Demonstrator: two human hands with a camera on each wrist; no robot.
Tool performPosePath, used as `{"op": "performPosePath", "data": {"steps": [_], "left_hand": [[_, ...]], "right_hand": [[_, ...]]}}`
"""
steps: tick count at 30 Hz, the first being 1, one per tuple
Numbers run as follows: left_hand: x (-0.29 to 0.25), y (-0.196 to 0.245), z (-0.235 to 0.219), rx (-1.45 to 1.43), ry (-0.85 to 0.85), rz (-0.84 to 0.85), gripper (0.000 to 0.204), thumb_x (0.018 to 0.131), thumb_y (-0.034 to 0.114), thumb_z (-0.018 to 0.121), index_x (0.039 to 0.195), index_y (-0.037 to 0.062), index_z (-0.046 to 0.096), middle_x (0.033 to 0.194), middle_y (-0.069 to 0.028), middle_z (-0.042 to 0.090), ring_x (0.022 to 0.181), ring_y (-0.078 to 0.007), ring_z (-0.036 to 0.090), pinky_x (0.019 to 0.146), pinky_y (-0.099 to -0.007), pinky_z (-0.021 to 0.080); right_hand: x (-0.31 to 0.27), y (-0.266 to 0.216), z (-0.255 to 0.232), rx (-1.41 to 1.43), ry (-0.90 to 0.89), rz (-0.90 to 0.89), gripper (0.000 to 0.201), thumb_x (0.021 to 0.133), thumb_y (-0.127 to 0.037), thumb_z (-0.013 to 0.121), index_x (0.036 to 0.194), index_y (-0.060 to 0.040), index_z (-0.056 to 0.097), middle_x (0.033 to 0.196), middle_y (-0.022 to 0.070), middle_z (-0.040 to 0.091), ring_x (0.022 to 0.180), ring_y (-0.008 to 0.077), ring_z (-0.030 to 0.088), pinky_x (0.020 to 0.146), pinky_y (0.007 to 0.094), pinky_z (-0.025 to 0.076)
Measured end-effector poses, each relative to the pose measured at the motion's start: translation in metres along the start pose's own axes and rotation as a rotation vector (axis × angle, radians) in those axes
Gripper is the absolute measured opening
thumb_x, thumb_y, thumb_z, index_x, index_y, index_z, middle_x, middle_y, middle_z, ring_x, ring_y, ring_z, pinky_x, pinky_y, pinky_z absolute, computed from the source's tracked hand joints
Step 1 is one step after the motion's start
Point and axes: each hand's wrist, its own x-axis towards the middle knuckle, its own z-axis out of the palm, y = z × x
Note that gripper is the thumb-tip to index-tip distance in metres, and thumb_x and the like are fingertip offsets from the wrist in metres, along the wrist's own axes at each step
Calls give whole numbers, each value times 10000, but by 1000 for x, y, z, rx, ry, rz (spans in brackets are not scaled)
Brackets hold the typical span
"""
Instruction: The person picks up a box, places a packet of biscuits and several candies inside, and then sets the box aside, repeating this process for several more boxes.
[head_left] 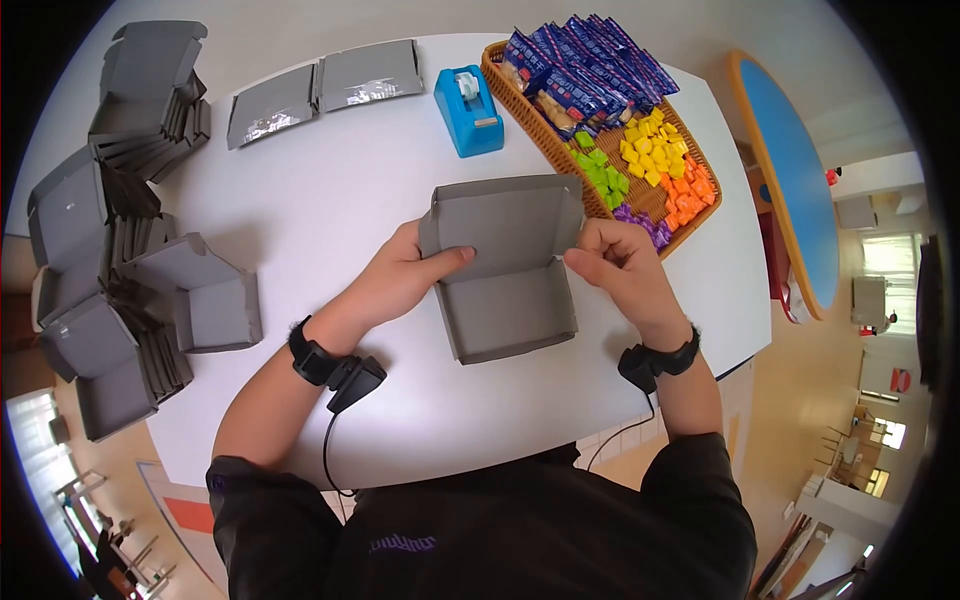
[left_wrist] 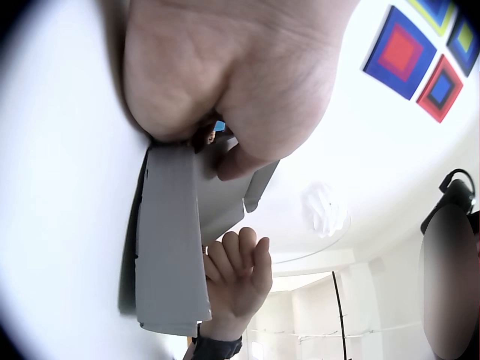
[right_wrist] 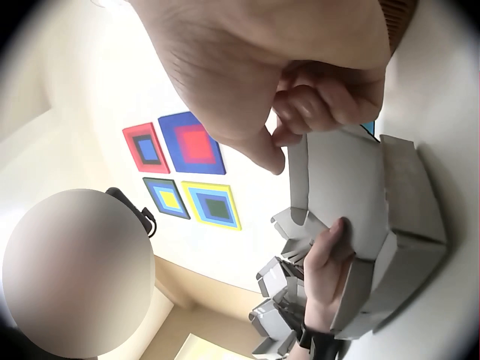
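Note:
A grey cardboard box [head_left: 508, 310] with its lid raised stands on the white table in front of the person. The left hand [head_left: 397, 275] grips the lid's left side, thumb laid on the inner face and the other fingers hidden behind. At the lid's right end, the right hand [head_left: 632, 275] has its fingers curled in, with thumb and forefinger pinching at the side flap [right_wrist: 298, 176]. From the right wrist, the left thumb [right_wrist: 330, 240] shows pressed against the inside of the box. The box's interior holds nothing.
A wicker basket [head_left: 530, 112] at the back right carries blue snack packets [head_left: 590, 75] and green, yellow, orange and purple wrapped pieces. Beside it stands a blue tape dispenser [head_left: 468, 115]. Flat grey packages [head_left: 370, 75] lie behind; stacked open grey boxes [head_left: 75, 225] line the left edge.

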Motion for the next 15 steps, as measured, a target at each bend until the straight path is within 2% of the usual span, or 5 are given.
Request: {"op": "performPosePath", "data": {"steps": [3, 6, 9, 12, 15], "left_hand": [[0, -2, -1, -4, 5, 4, 333, 1020, 88, 611, 1329, -34, 639, 1227, -81, 718, 1143, -157, 640, 1022, -326, 496], [1, -5, -2, 7, 10, -4, 334, 1010, 71, 598, 1324, -37, 640, 1223, -83, 718, 1138, -157, 640, 1022, -325, 495], [1, -6, -3, 11, 10, 5, 337, 1009, 76, 601, 1324, -36, 638, 1221, -83, 717, 1133, -159, 641, 1022, -327, 494], [2, -3, -1, 1, 7, 13, 345, 1008, 81, 603, 1332, -36, 630, 1226, -84, 714, 1131, -161, 642, 1023, -328, 493], [1, -3, -1, -39, 12, 11, 351, 1009, 83, 602, 1338, -38, 621, 1237, -86, 709, 1136, -162, 641, 1027, -331, 492]], "right_hand": [[4, 4, 3, 184, 31, 26, 397, 1013, -133, 724, 724, -131, 452, 650, -89, 420, 585, 9, 320, 540, 242, 228], [8, 11, 3, 536, 31, 88, 413, 1026, -134, 697, 739, -156, 401, 636, -83, 385, 564, 32, 314, 537, 245, 227], [10, 9, 5, 671, 17, 172, 396, 1025, -118, 690, 775, -164, 386, 642, -83, 365, 555, 39, 309, 536, 244, 224], [9, 7, 13, 572, -11, 235, 368, 1028, -124, 688, 805, -162, 397, 658, -84, 378, 560, 28, 321, 536, 239, 229], [8, 6, 16, 451, -65, 187, 357, 1030, -135, 690, 815, -159, 407, 668, -86, 389, 569, 22, 328, 537, 234, 235]]}}
